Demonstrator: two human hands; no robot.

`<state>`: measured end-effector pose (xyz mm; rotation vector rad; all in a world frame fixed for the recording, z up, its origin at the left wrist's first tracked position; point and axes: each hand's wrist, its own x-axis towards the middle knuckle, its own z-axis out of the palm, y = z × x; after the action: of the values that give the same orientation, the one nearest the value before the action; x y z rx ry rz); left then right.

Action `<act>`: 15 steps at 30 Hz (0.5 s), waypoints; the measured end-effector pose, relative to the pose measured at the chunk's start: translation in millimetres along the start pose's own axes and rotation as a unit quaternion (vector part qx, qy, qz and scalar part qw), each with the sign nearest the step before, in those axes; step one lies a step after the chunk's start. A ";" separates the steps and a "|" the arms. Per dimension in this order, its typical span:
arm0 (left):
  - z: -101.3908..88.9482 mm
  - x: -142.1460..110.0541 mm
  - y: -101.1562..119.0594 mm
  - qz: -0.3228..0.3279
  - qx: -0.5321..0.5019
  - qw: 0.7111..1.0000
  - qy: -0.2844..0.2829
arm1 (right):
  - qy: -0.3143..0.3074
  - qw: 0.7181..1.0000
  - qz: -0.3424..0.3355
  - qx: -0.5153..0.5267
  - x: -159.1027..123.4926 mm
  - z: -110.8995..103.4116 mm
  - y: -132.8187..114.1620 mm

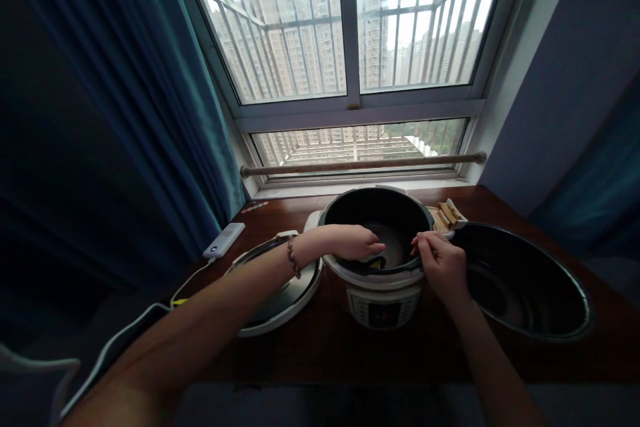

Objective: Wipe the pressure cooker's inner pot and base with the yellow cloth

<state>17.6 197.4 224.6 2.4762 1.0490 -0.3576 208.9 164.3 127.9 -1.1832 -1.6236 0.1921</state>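
Left hand (356, 242) inside the cooker (383, 267), grip unclear, possibly grasping something; right hand (440, 261) pinching its rim.

Dark pots, white casings and blue drapes on a red-brown table

The round electric cooker (383, 293) has a white plastic body, a grey-white control panel with a small red display, and a glossy black inside. The wide loose inner pot (530, 280) is black with a thin silvery rim. The round cooker lid (287, 293) is dull silver metal edged in white. The polished wooden table (310, 340) is deep reddish brown. The slim power bank (224, 240) is white, its cable white with a yellow tip. The long curtain (150, 93) is teal blue. A beaded bracelet (293, 257) on the left wrist is dark reddish brown.
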 end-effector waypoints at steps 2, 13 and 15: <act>-6.7 -25.5 6.4 -0.031 0.012 0.997 0.063 | -0.049 0.998 0.038 -0.012 12.7 -9.6 -5.9; 119.4 -50.9 25.8 -0.054 -0.042 0.841 0.536 | -0.578 0.813 -0.064 -0.015 76.2 70.5 -42.7; 138.1 -37.3 25.8 -0.067 -0.037 0.822 0.565 | -0.603 0.789 -0.119 -0.020 69.9 91.6 -44.1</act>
<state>1.5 92.4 125.4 2.4482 1.5692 1.2605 113.3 234.1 162.7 -0.8512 -2.8701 0.8919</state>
